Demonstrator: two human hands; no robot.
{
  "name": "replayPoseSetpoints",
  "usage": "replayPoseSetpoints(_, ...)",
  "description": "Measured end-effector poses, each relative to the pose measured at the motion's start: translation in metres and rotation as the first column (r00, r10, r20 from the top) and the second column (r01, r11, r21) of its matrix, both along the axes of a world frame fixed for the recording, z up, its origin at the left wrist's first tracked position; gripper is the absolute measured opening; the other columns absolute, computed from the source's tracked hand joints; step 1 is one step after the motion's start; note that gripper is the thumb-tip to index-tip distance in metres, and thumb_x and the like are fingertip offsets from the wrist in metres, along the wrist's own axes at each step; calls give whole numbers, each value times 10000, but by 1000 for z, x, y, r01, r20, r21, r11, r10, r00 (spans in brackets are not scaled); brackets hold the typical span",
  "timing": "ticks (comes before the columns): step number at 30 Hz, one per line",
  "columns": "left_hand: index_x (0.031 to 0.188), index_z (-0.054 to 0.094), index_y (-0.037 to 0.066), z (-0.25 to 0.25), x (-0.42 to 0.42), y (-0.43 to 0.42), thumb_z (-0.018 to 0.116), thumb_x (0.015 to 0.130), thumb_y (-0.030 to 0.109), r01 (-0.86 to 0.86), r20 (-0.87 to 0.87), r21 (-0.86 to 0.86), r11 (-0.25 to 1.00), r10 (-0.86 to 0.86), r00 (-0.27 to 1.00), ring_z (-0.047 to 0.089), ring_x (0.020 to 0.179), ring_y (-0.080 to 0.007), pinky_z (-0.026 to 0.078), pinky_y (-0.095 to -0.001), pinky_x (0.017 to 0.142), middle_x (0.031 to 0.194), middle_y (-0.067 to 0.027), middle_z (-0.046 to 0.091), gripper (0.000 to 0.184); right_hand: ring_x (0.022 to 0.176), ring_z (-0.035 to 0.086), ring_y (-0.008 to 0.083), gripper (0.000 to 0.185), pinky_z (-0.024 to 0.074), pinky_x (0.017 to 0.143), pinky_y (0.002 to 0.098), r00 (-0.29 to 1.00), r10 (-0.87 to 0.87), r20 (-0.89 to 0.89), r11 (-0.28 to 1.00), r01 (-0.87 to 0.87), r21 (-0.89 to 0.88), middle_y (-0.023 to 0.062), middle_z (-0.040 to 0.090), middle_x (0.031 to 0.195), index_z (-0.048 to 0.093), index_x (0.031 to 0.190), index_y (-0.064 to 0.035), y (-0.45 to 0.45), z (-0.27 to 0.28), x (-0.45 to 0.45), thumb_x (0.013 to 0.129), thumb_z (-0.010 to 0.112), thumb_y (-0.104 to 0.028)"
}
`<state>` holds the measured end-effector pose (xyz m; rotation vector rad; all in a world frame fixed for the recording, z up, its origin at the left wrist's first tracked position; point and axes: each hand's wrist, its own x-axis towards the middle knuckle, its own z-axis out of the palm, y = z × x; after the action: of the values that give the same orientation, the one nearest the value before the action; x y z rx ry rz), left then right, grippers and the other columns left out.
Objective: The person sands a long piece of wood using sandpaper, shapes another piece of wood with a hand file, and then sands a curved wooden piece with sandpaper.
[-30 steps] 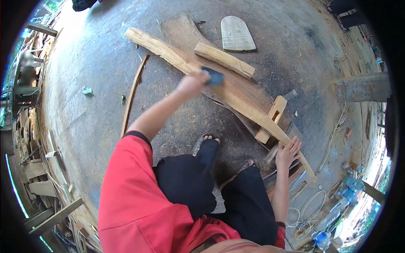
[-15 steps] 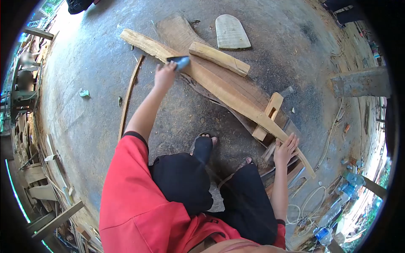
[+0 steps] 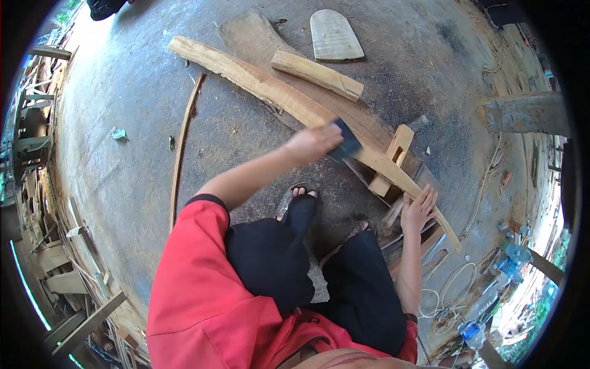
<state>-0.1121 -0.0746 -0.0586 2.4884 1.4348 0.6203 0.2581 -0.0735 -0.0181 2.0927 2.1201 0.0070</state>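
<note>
Dark block (image 3: 348, 140) blurred, underside hidden

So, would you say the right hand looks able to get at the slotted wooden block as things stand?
Probably yes: the right hand is close by on the long board, and the upper end of the slotted wooden block is uncovered. The long board crosses its middle, though.

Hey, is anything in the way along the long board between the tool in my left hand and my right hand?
Nothing visible lies on the long board between the dark tool in your left hand and your right hand. The slotted wooden block crosses that stretch, but appears to pass beneath the board.
</note>
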Motion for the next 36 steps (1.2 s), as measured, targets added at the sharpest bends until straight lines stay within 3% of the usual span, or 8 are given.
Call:
replayPoseSetpoints(2, 1174, 500, 58, 12, -52, 5, 468, 756, -5, -216, -56, -120, 969, 211, 976, 403, 1210, -255, 338, -375, 1007, 1268, -87, 469, 425, 1343, 68, 297, 739, 103, 985, 643, 1000, 4, 1, 1000, -4, -6, 133, 143, 1435, 110, 1392, -104, 2, -1, 0, 857, 397, -526)
replayPoseSetpoints(3, 1187, 482, 44, 39, -70, 11, 453, 768, -14, -325, -457, -116, 939, 240, 856, 389, 1218, -249, 356, -357, 993, 1277, -89, 455, 424, 1343, 66, 296, 742, 103, 987, 640, 1000, -1, 6, 1000, 1, -17, 134, 141, 1435, 108, 1392, -103, 1, -1, 1, 856, 395, -528)
replayPoseSetpoints(8, 1247, 415, 36, -6, -171, 23, 415, 779, -40, -576, -349, -176, 799, 496, 795, 316, 1268, -211, 294, -319, 1036, 1343, -86, 375, 475, 1344, 62, 295, 735, 103, 992, 632, 1000, -25, 3, 998, 26, -57, 134, 135, 1436, 105, 1395, -110, 2, 3, -1, 861, 373, -538)
replayPoseSetpoints(10, 1272, 393, 35, 3, -138, 23, 438, 763, -37, -431, -560, -143, 891, 286, 778, 287, 1289, -224, 258, -338, 1056, 1371, -104, 340, 516, 1344, 61, 293, 731, 105, 992, 630, 1000, -29, 5, 997, 29, -69, 133, 135, 1437, 105, 1395, -113, 2, 4, -1, 862, 368, -540)
replayPoseSetpoints(20, 1280, 381, 16, 22, 56, -19, 476, 731, 5, 207, 23, -161, 965, -206, 978, 318, 1272, -281, 251, -363, 1058, 1342, -164, 367, 557, 1345, 80, 282, 718, 112, 1003, 611, 1000, -17, -3, 1000, 17, -11, 138, 150, 1434, 104, 1398, -126, 1, -2, 2, 866, 383, -519)
replayPoseSetpoints(27, 1274, 377, -1, -9, -124, 20, 376, 826, -10, -657, -215, -208, 725, 621, 754, 287, 1283, -294, 289, -345, 1038, 1346, -185, 349, 448, 1349, 54, 278, 736, 84, 1010, 614, 998, -59, 34, 995, 61, -84, 123, 136, 1444, 94, 1401, -134, 3, 2, -1, 859, 364, -552)
replayPoseSetpoints(30, 1281, 365, -6, -5, -92, 26, 368, 837, 6, -650, -211, -293, 701, 616, 759, 264, 1293, -296, 260, -361, 1052, 1361, -189, 323, 444, 1347, 64, 280, 732, 76, 1007, 618, 999, -50, 11, 997, 51, -50, 127, 146, 1438, 108, 1398, -133, 2, 0, 3, 857, 369, -552)
replayPoseSetpoints(36, 1281, 386, 26, 25, 101, 15, 422, 786, 26, 110, -61, -230, 967, -127, 990, 292, 1280, -303, 261, -379, 1049, 1346, -153, 364, 497, 1345, 73, 279, 722, 78, 1003, 626, 999, -53, 0, 997, 53, -54, 121, 144, 1438, 116, 1398, -138, 2, 1, 0, 861, 346, -562)
